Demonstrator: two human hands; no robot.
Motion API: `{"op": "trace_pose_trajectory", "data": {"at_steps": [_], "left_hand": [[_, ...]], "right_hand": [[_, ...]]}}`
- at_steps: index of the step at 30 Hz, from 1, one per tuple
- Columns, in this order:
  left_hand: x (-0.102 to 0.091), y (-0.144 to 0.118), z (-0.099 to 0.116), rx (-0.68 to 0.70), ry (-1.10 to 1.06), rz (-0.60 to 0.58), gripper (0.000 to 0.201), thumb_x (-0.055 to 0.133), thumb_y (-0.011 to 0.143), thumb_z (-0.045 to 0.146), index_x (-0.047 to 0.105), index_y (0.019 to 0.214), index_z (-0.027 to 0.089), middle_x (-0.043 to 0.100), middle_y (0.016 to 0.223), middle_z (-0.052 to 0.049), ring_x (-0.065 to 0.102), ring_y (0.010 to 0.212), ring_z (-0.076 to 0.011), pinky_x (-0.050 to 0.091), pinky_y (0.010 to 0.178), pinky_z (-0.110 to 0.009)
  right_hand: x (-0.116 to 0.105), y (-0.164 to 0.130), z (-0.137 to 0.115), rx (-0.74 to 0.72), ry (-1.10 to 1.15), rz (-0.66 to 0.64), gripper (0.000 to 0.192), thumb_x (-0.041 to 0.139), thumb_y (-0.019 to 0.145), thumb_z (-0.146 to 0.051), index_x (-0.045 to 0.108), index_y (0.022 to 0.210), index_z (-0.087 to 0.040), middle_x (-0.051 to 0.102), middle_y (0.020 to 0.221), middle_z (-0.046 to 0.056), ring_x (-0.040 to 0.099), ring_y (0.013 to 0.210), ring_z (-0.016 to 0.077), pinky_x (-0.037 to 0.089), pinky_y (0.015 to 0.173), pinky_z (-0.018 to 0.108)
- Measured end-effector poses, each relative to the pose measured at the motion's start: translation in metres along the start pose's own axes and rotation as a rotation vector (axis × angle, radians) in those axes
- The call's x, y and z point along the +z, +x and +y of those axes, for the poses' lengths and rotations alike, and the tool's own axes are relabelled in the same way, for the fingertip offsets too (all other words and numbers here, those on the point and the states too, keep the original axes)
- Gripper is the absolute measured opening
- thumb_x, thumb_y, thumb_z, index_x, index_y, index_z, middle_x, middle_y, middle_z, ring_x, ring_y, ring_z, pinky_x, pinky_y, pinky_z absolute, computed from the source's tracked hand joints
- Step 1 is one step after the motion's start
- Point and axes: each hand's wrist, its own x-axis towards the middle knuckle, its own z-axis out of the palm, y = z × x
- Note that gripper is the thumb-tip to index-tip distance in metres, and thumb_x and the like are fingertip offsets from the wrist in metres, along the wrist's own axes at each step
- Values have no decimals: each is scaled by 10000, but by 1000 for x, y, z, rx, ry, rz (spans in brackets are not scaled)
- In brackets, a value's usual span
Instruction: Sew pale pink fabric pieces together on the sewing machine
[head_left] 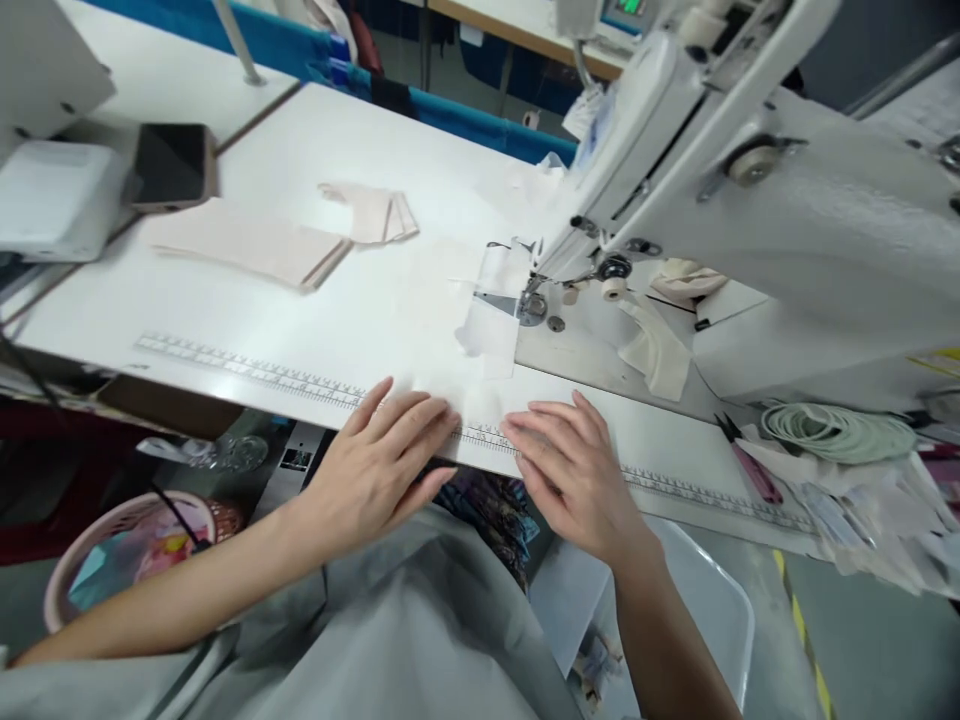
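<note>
Resting flat and open, the left hand and right hand press a white fabric piece at the near edge of the counter, over the printed ruler strip; the fabric runs up to the sewing machine needle area

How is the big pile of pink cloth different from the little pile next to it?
The large flat stack of pale pink fabric pieces is long and wide; the small stack of pale pink fabric pieces is much shorter. The large stack lies neat with edges lined up; the small stack is fanned, its corners spread apart. The large stack sits nearer the dark phone, the small stack nearer the white sewing machine. Both are the same pale pink and rest on the white table.
</note>
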Motion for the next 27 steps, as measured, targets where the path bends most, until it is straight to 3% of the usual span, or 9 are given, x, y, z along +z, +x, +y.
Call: {"op": "trace_pose_trajectory", "data": {"at_steps": [6, 11, 17, 27], "left_hand": [[-21, -20, -45, -117, 63, -37, 361, 407, 1005, 318, 544, 1286, 137, 584, 1340, -99, 492, 1291, -263, 260, 1169, -491], [-29, -29, -66, -203, 87, -22, 331, 381, 1014, 313, 568, 1237, 154, 607, 1305, -94, 519, 1271, -243, 278, 1163, -494], [-24, -37, -72, -204, 82, 5, 368, 392, 1010, 313, 550, 1315, 180, 567, 1351, -113, 490, 1303, -252, 292, 1157, -500], [-22, -39, -73, -215, 52, -3, 397, 406, 1011, 328, 524, 1354, 167, 502, 1435, -106, 404, 1379, -262, 261, 1179, -510]], "right_hand": [[11, 32, -22, -203, 95, -76, 303, 493, 941, -134, 611, 1215, -185, 653, 1247, 39, 534, 1172, 213, 279, 1152, 514], [14, 52, -21, -279, 121, -31, 328, 498, 915, -77, 602, 1217, -149, 671, 1197, 63, 558, 1121, 192, 321, 1140, 476], [25, 62, -23, -260, 81, -7, 338, 502, 916, -83, 590, 1235, -151, 636, 1277, 79, 530, 1185, 216, 353, 1119, 479], [33, 70, -28, -220, 1, -69, 347, 472, 962, -159, 562, 1297, -167, 566, 1388, 45, 452, 1316, 248, 285, 1148, 509]]}}
